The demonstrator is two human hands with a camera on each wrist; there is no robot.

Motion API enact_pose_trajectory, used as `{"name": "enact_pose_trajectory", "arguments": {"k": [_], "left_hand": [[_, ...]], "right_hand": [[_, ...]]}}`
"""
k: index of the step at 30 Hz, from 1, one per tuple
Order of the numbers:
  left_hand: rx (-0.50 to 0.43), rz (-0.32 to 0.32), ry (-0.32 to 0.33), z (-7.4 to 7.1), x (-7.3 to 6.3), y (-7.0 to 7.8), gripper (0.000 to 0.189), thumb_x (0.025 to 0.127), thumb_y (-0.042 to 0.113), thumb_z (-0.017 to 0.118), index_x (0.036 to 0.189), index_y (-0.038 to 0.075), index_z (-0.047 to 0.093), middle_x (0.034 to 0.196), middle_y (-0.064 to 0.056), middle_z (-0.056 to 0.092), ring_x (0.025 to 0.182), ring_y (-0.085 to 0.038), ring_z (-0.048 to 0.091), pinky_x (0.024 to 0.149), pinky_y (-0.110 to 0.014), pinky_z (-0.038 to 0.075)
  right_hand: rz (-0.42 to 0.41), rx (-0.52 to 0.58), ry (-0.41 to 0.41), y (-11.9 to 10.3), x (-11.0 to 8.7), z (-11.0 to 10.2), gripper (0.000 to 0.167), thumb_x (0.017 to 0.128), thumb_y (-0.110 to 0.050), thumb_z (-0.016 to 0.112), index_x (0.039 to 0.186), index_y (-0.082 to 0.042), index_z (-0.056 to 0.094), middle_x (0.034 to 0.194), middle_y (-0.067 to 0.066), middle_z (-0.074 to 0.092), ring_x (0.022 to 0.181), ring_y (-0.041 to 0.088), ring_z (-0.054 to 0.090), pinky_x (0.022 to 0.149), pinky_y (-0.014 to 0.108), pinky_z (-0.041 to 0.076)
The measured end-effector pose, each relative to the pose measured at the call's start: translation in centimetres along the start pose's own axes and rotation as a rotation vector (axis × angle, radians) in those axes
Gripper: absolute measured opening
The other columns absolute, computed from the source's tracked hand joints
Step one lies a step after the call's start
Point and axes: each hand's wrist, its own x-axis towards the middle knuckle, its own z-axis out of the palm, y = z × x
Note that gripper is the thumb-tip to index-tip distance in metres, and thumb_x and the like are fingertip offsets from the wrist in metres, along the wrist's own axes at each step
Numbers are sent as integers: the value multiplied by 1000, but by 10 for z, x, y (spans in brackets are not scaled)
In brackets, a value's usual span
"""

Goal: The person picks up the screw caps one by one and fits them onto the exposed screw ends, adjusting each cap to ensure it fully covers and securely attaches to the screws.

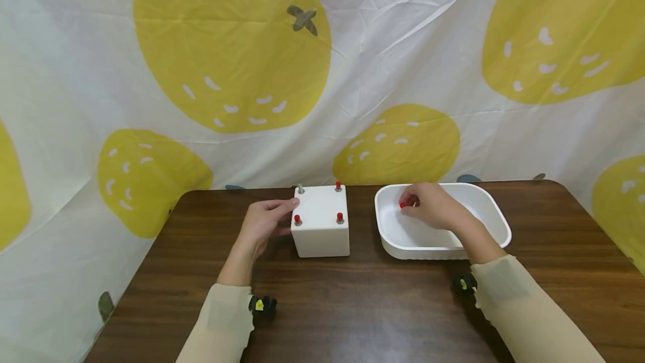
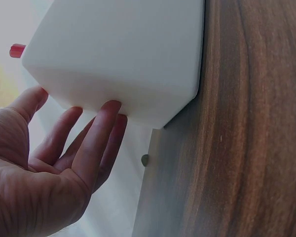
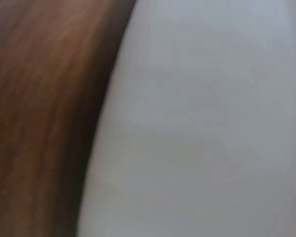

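Observation:
A white box (image 1: 322, 207) stands on the table with metal posts at its top corners. Red caps (image 1: 340, 217) sit on three of them; the back-left post (image 1: 300, 189) is bare metal. My left hand (image 1: 264, 222) rests on the box's left side, thumb at the upper edge, and the left wrist view shows its fairly straight fingertips (image 2: 111, 104) against the wall. Inside the white tray (image 1: 403, 252), my right hand (image 1: 434, 206) pinches a small red cap (image 1: 402, 205). In the right wrist view only the blurred tray wall (image 3: 197, 118) and tabletop show; that hand is hidden there.
The brown wooden table (image 1: 363, 307) carries the box and, to its right, the tray. Behind its far edge hangs a white cloth (image 1: 403, 60) with yellow fruit prints.

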Motion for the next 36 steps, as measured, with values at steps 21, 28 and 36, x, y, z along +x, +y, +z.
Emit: {"name": "enact_pose_trajectory", "arguments": {"k": [21, 28, 36], "left_hand": [[-7, -3, 1, 0, 0, -1, 51, 94, 32, 85, 128, -5, 73, 129, -20, 71, 109, -30, 73, 81, -40, 66], [1, -5, 5, 1, 0, -1, 50, 94, 32, 85, 128, -5, 73, 130, -20, 71, 110, -31, 73, 80, -39, 67], [-2, -4, 8, 1, -1, 1, 50, 94, 31, 85, 127, -5, 73, 130, -20, 71, 109, -30, 73, 80, -40, 66]], "right_hand": [[17, 130, 109, -49, 20, -21, 9, 96, -15, 80, 101, -8, 78, 90, 0, 72, 87, 20, 65, 81, 39, 55], [19, 199, 122, -62, 29, -20, 13, 96, -17, 81, 104, -7, 78, 92, 2, 74, 88, 21, 68, 80, 38, 56], [11, 235, 139, -75, 39, -19, 15, 95, -19, 82, 104, -8, 78, 92, 2, 73, 88, 22, 65, 78, 36, 55]]}}
